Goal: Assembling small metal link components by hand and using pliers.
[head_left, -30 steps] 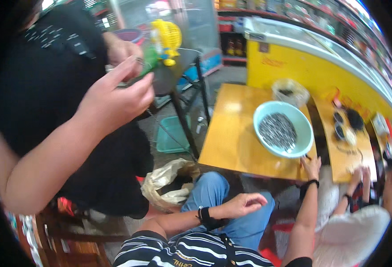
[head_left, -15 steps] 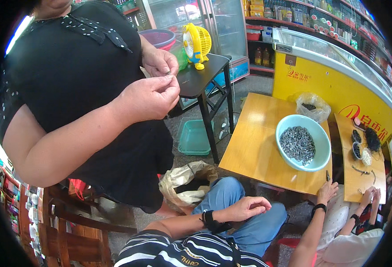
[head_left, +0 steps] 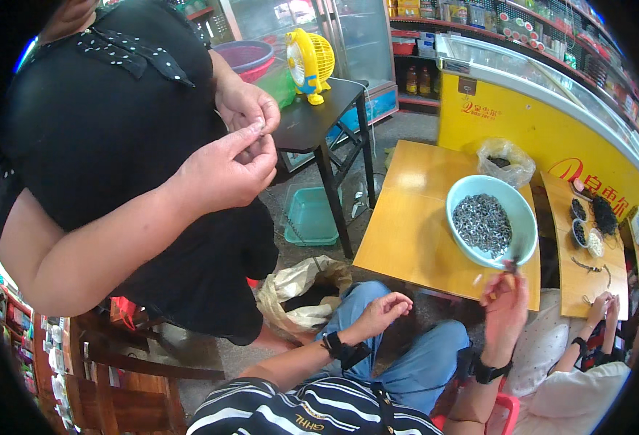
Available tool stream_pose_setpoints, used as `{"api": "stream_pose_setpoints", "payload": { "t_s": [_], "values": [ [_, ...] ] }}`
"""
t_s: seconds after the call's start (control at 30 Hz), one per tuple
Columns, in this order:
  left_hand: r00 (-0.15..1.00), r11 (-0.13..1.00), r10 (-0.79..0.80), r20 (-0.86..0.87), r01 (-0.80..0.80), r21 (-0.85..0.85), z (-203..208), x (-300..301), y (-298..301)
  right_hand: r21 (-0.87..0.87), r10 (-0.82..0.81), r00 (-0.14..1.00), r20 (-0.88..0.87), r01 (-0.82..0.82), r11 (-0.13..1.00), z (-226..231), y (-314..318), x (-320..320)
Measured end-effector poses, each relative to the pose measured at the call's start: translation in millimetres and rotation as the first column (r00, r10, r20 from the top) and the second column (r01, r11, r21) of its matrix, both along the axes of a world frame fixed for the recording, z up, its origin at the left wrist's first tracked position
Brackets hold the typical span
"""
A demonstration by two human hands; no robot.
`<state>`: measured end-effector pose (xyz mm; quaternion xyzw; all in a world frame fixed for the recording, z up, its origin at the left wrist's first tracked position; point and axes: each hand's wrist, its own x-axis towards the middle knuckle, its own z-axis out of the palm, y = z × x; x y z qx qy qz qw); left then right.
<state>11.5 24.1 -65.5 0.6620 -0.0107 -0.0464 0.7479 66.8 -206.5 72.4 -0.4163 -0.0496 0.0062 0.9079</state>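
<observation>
My left hand (head_left: 384,316) hovers above my jeans-covered left thigh. Its fingers are loosely bent and apart, with nothing visible in them. My right hand (head_left: 506,310) is raised at the front edge of the table and closed around a small dark-tipped tool (head_left: 511,267), apparently pliers, blurred by motion. Just beyond the tool stands a pale blue basin (head_left: 528,217). Many small shiny metal pieces (head_left: 482,223) lie in it. Both my wrists wear black bands.
At left a standing person in black (head_left: 116,167) pinches something tiny. An open sack (head_left: 276,301) sits by my left leg. A plastic bag (head_left: 506,174) lies behind the basin. Another person's hands (head_left: 603,310) work at a narrow table (head_left: 573,290) holding beads and cord.
My right hand has lifted from the table's front edge with the tool, turning and moving left. My left hand has moved left and up, its fingers bending more. The standing person's hands have shifted slightly.
</observation>
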Motion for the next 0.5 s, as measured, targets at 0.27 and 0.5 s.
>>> {"api": "stream_pose_setpoints", "payload": {
  "t_s": [0.27, 0.5],
  "values": [
    [0.959, 0.864, 0.224, 0.171, -0.277, 0.421, -1, 18, 22, -0.034, 0.489, 0.871, 0.043, -0.488, 0.872, 28, 96, -14],
    [0.829, 0.705, 0.34, 0.445, -0.538, 0.462, -95, 30, 39, -0.104, 0.628, 0.776, 0.052, -0.621, 0.777, 41, 128, -12]
  ]
}}
